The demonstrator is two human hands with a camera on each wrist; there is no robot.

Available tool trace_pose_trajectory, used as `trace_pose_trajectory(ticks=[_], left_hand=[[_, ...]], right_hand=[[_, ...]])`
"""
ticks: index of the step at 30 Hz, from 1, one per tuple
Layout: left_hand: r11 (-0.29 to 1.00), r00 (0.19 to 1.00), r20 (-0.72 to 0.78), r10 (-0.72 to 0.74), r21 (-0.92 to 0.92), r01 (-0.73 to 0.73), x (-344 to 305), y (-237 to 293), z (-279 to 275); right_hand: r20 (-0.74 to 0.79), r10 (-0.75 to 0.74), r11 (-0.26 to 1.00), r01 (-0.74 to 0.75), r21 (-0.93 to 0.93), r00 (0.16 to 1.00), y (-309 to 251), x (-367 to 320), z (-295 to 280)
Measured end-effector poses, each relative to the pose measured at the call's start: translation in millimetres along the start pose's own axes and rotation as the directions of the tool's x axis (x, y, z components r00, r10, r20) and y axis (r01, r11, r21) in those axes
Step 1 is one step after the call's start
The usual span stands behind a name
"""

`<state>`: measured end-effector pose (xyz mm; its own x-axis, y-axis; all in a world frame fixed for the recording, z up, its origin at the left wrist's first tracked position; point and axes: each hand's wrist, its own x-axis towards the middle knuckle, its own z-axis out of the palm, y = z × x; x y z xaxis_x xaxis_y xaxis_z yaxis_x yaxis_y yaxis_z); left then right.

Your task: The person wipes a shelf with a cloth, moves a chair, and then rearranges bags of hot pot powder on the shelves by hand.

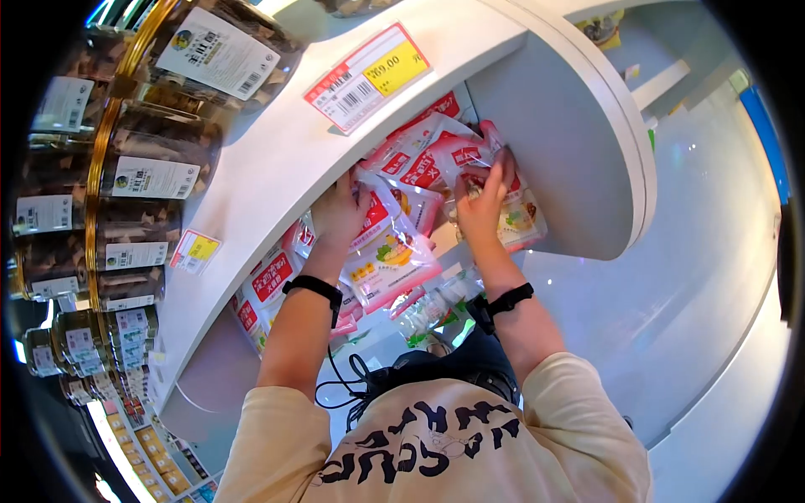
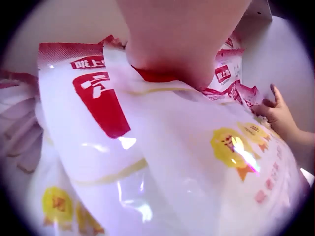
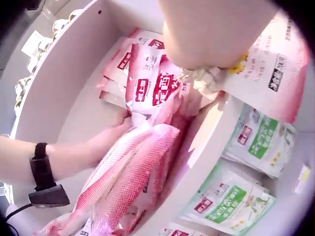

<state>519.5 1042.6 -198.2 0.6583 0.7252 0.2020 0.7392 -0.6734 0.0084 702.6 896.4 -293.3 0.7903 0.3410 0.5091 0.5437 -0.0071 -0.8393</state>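
Pink-and-white food pouches fill the curved shelf bay in front of me. My left hand [image 1: 340,210] reaches in among them at the left, its fingertips hidden behind pouch tops. A large white pouch [image 1: 390,260] with a pink edge leans just below that hand and fills much of the left wrist view. At the right, my right hand [image 1: 485,205] grips a pouch [image 1: 521,220] with a clear window, one finger pointing up and the others bent. In the right wrist view this pouch hangs out beside the hand. More pouches [image 3: 147,83] stand behind, against the shelf's back.
A white curved shelf edge [image 1: 277,193] with price tags [image 1: 369,80] borders the bay on the left. Large clear jars [image 1: 151,176] stand above it. The bay's side panel [image 1: 562,151] rises at the right. Green-and-white packets [image 3: 221,201] lie on a lower level.
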Motion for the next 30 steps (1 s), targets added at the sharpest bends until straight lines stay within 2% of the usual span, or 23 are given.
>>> trace_pose_trajectory(ticks=[2,3,6,8,9,11,14,15,18,19,22,23,25,26,27,28,29,30], left_hand=[[0.999,1.000,-0.020,-0.019,0.038,0.020,-3.6,-1.7,7.0],[0.999,0.998,-0.052,-0.033,0.040,0.035,-6.0,-0.1,9.0],[1.000,0.988,-0.152,-0.009,0.014,0.011,-15.3,-8.8,18.8],[0.999,0.985,-0.169,-0.015,-0.052,0.006,-18.5,-12.5,18.4],[0.993,0.973,-0.226,-0.044,-0.113,0.019,-21.1,-13.2,16.5],[0.971,0.936,-0.332,-0.116,-0.235,0.037,-24.7,-10.7,5.8],[0.978,0.926,-0.324,-0.192,-0.147,0.151,-28.9,-17.4,0.0],[0.991,0.915,-0.383,-0.126,-0.095,0.096,-28.9,-18.7,-0.5],[0.992,0.953,-0.287,-0.095,-0.109,0.066,-23.6,-30.8,17.2],[0.996,0.953,-0.290,-0.093,-0.015,0.093,-24.2,-25.5,11.0],[0.989,0.965,-0.232,-0.120,-0.109,0.097,-37.8,-9.9,-13.0],[0.953,0.985,0.043,-0.170,-0.246,0.175,-43.0,-3.0,-34.2],[0.960,0.993,-0.039,-0.116,-0.260,0.102,-61.7,-2.8,-20.7],[0.963,0.993,-0.079,-0.089,-0.261,0.065,-69.3,-1.8,-20.0],[0.926,0.988,0.080,-0.129,-0.346,0.149,-74.0,-2.3,-19.3],[0.912,0.988,0.087,-0.127,-0.383,0.151,-73.6,-8.0,-17.0],[0.895,0.987,0.097,-0.125,-0.419,0.154,-73.5,-14.2,-11.7],[0.877,0.987,0.111,-0.118,-0.454,0.156,-73.9,-20.4,-5.9]], right_hand=[[-0.093,0.052,0.994,-0.061,-0.096,0.994,-19.1,9.3,3.7],[0.006,0.163,0.984,-0.162,-0.071,0.987,-31.1,15.0,-2.8],[0.092,0.373,0.927,-0.368,-0.067,0.923,-29.2,20.3,0.3],[0.129,0.289,0.932,-0.248,-0.266,0.948,-16.8,24.4,4.1],[0.158,0.251,0.915,-0.181,-0.362,0.955,-10.4,24.6,4.9],[0.186,0.284,0.884,-0.181,-0.431,0.941,-7.4,31.7,0.8],[0.185,0.295,0.879,-0.190,-0.438,0.938,-24.1,40.5,-12.5],[0.187,0.295,0.885,-0.194,-0.424,0.937,-34.0,39.4,-18.8],[0.212,0.039,0.951,0.029,-0.309,0.977,-68.4,50.6,-43.9],[0.244,0.038,0.979,0.014,-0.205,0.969,-80.8,53.2,-47.5],[0.340,-0.051,0.995,0.075,-0.058,0.939,-132.6,61.7,-54.6],[0.357,-0.087,0.995,0.102,-0.022,0.930,-141.1,64.9,-50.7],[0.396,-0.158,0.987,0.148,0.055,0.905,-157.3,70.7,-39.1],[0.454,-0.224,0.973,0.222,0.056,0.863,-166.6,73.1,-33.4],[0.507,-0.286,0.953,0.296,0.063,0.813,-176.4,76.1,-26.2],[0.555,-0.347,0.926,0.370,0.075,0.756,-185.2,79.3,-16.3],[0.564,-0.350,0.914,0.404,0.032,0.748,-183.8,72.0,0.4],[0.679,-0.276,0.878,0.466,-0.109,0.680,-184.8,66.9,17.5]])
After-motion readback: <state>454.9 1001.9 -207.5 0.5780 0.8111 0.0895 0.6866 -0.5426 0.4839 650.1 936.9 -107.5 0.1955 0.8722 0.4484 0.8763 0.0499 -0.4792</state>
